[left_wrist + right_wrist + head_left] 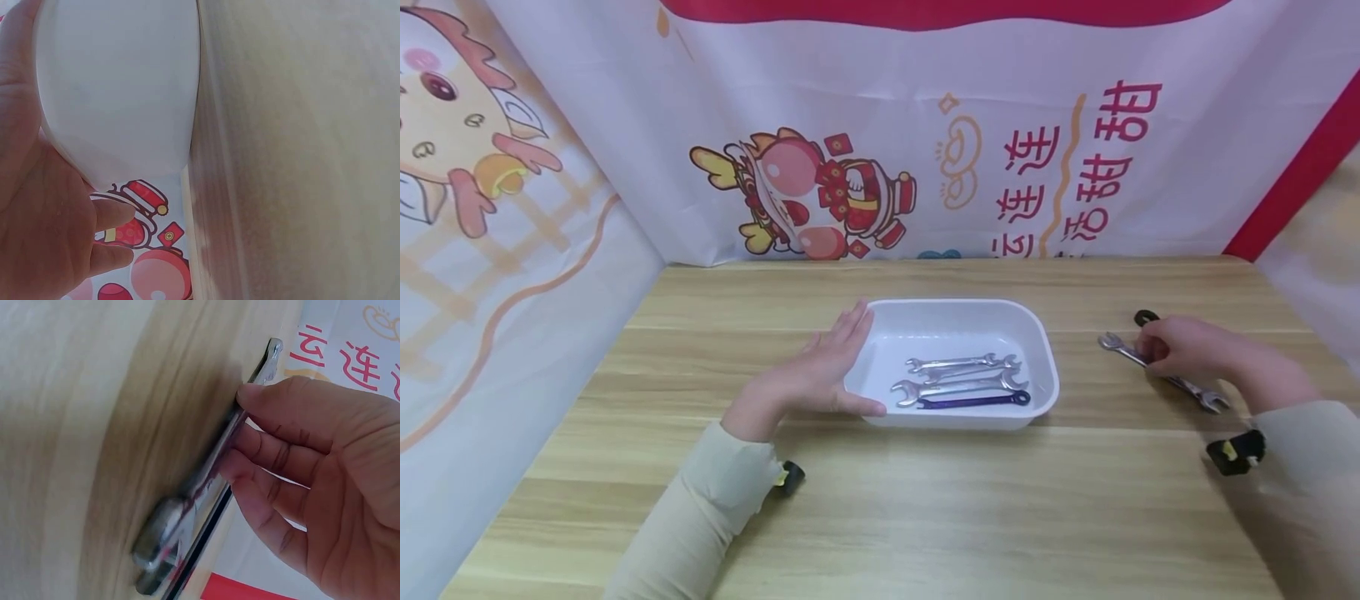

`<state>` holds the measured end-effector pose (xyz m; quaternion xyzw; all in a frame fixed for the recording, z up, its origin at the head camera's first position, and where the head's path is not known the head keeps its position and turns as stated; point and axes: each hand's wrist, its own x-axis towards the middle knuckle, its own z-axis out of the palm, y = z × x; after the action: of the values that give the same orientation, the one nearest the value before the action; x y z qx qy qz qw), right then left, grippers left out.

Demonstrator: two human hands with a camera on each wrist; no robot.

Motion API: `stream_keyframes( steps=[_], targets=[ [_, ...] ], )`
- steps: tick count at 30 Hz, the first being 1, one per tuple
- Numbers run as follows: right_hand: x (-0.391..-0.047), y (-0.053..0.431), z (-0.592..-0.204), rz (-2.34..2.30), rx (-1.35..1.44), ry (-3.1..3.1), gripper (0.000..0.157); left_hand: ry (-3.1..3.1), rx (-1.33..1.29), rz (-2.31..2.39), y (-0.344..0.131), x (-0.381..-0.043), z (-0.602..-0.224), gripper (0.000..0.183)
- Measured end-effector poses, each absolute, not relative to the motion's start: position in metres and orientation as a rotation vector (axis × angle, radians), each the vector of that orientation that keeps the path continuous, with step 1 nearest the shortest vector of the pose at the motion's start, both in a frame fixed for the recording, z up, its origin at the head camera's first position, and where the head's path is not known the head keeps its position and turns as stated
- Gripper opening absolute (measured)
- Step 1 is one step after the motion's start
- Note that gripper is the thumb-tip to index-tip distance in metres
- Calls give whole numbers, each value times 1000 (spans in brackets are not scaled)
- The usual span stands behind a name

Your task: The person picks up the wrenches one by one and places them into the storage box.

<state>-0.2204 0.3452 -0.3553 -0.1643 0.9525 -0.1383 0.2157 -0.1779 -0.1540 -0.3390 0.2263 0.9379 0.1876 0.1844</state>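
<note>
My left hand [831, 367] lies spread against the left end of a white plastic tray [1047, 392], thumb at the front rim and fingers straight along the far side. Inside the tray lie several silver wrenches [958, 386] and a dark purple-blue one [973, 402] with a ring end. To the right of the tray, my right hand [1187, 350] pinches a silver open-end wrench [1212, 402] between thumb and fingertips, close over the table. Beside it, a wrench with a black ring end [1146, 317] is mostly hidden by the hand; its dark shaft [203, 540] shows in the right wrist view.
The wood-grain table [925, 517] runs back to a white printed cloth [880, 92] with cartoon figures and red characters. Another printed cloth [565, 333] stands along the left side. A small black device [1236, 452] sits at the right wrist.
</note>
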Motion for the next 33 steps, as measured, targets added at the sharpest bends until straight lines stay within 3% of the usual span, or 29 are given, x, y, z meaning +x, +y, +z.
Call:
stream_keyframes(
  steps=[33],
  targets=[
    [-217,351,-358,-427,-497,2640,6,2648,655,525,-155,-179,-339,133]
  ],
)
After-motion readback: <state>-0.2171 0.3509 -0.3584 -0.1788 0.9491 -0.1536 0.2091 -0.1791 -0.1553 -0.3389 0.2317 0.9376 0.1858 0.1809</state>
